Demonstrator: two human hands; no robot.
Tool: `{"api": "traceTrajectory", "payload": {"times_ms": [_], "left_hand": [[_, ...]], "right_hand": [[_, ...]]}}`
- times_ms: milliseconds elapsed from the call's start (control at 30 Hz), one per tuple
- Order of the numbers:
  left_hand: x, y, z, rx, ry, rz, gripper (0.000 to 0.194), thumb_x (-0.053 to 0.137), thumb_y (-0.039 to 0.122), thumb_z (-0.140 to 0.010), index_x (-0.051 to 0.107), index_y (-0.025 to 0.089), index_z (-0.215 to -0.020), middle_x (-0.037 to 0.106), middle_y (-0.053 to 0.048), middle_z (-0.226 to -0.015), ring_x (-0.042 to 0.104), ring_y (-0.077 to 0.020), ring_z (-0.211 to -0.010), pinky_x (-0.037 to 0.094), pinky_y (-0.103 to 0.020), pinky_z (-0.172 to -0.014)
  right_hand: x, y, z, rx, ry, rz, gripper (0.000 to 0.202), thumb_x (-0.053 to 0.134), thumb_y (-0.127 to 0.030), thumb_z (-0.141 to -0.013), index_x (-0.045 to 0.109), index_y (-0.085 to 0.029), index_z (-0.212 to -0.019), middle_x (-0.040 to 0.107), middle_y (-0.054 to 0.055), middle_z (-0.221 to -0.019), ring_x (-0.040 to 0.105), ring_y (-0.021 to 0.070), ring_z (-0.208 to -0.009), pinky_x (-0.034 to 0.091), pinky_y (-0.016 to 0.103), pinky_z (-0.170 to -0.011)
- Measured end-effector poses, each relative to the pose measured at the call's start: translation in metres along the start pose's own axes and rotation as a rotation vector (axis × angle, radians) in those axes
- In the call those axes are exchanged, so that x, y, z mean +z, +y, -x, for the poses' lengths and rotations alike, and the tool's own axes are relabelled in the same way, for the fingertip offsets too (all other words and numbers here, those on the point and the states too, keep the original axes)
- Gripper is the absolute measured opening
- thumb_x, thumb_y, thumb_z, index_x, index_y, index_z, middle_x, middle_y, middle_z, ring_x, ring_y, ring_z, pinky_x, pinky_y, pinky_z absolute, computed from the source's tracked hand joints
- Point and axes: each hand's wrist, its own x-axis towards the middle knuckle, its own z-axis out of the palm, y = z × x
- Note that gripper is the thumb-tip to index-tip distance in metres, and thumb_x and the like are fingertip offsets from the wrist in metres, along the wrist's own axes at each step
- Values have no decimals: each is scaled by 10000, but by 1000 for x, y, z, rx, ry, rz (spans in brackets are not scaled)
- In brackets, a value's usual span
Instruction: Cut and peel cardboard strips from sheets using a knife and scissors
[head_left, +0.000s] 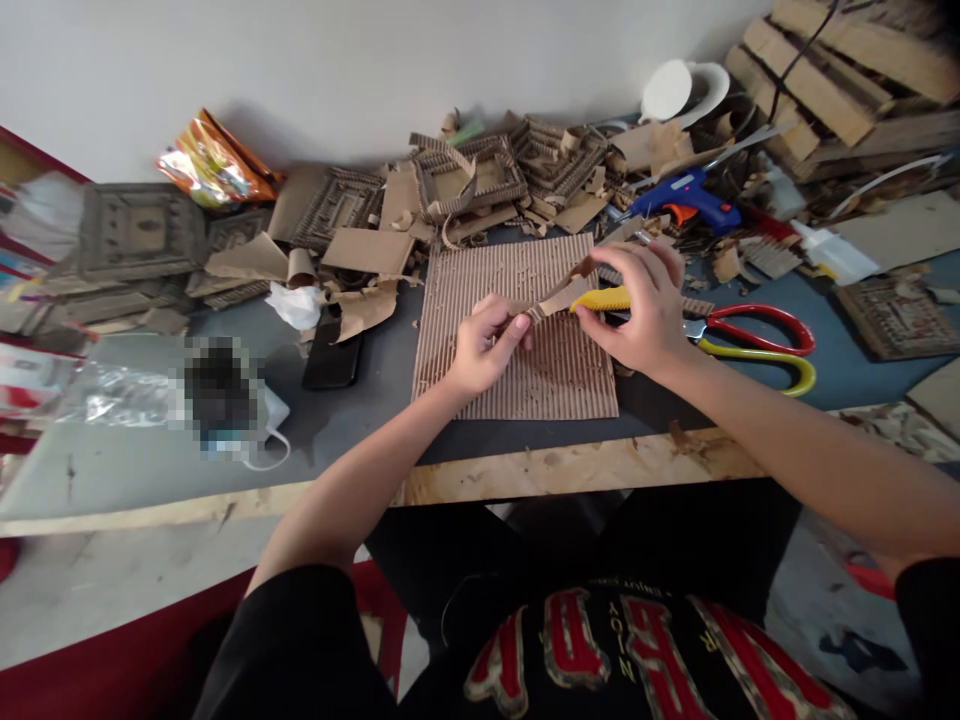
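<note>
Over a ribbed sheet of corrugated cardboard [480,370] on the table, my left hand [491,340] pinches one end of a narrow cardboard strip [559,298]. The strip runs up to the right towards my right hand [637,300], whose fingers are curled round a yellow-handled tool [604,299] and touch the strip's far part. What the tool's other end looks like is hidden behind the hand. Just right of that hand lie scissors with a red handle and a yellow handle [799,375].
Cardboard frames [472,175] and scraps are heaped along the wall. A blue glue gun [690,198] and a white bottle [836,252] lie at the right. A black phone [334,350] sits left of the sheet. The wooden table edge [510,475] runs in front of me.
</note>
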Motion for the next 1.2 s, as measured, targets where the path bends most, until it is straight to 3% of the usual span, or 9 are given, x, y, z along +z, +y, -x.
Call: {"api": "traceTrajectory", "payload": {"times_ms": [133, 233, 367, 467, 667, 800, 967, 1100, 1200], "left_hand": [[-1, -2, -2, -5, 72, 41, 338, 496, 466, -961, 682, 206, -851, 690, -46, -847, 595, -179, -908, 473, -345, -847], [-2, -1, -3, -42, -59, 86, 379, 477, 468, -967, 655, 193, -776, 683, -36, -764, 619, -168, -801, 481, -355, -839], [-2, 2, -2, -71, -30, -10, 334, 466, 327, -954, 590, 194, -673, 609, -2, -618, 578, -152, -678, 448, -350, -800], [-2, 0, -1, -148, 113, -116, 223, 488, 209, -845, 599, 196, -652, 593, 9, -609, 559, -144, -649, 428, -324, -727], [-2, -3, -3, -297, 255, -266, 229, 469, 201, -737, 501, 193, -510, 486, 12, -507, 478, -137, -569, 358, -294, -600], [2, 3, -3, -338, 165, -438, 215, 473, 204, -791, 615, 196, -630, 588, -13, -612, 541, -174, -700, 408, -340, -752], [4, 11, 1, -112, 329, -675, 423, 621, 361, -815, 613, 215, -1213, 579, -115, -1286, 456, -314, -1207, 326, -461, -1017], [7, 15, 8, 275, 105, -597, 289, 670, 454, -826, 652, 216, -989, 684, -57, -936, 601, -246, -957, 403, -385, -864], [13, 21, 10, 330, -72, -534, 335, 678, 536, -816, 617, 207, -796, 661, -10, -711, 632, -202, -797, 434, -332, -740]], "right_hand": [[14, 12, 3, 179, 108, -216, 562, 553, -460, -896, 392, -243, -1389, 528, 151, -1314, 549, 320, -1198, 476, 533, -982], [17, 17, 1, 234, 84, -605, 529, 450, -567, -929, 393, -308, -1387, 569, 110, -1258, 658, 222, -896, 567, 398, -723], [7, 10, -3, 299, 68, -865, 574, 649, -528, -826, 505, -312, -1337, 625, 7, -795, 429, 91, -432, 360, 251, -363], [0, 2, -3, 307, 70, -977, 474, 710, -421, -789, 617, -286, -1233, 555, -28, -601, 366, 88, -404, 288, 231, -319], [-1, -8, 1, 227, 45, -1199, 247, 636, -367, -865, 717, -218, -1045, 626, 10, -642, 546, 110, -476, 359, 219, -312], [-2, -10, 2, 237, 113, -1006, 236, 574, -374, -936, 689, -264, -1110, 659, -1, -657, 589, 105, -466, 474, 230, -396], [-8, -6, 3, -27, 150, -481, 216, 657, -333, -887, 699, -303, -1097, 743, 32, -911, 703, 164, -689, 576, 306, -636], [-5, -7, 4, -228, -19, -107, 290, 640, -292, -897, 679, -304, -1184, 752, 9, -905, 700, 164, -757, 544, 288, -645], [2, -11, 6, -293, -120, 0, 294, 533, -281, -955, 680, -267, -1208, 733, 6, -818, 653, 133, -661, 482, 265, -569]]}}
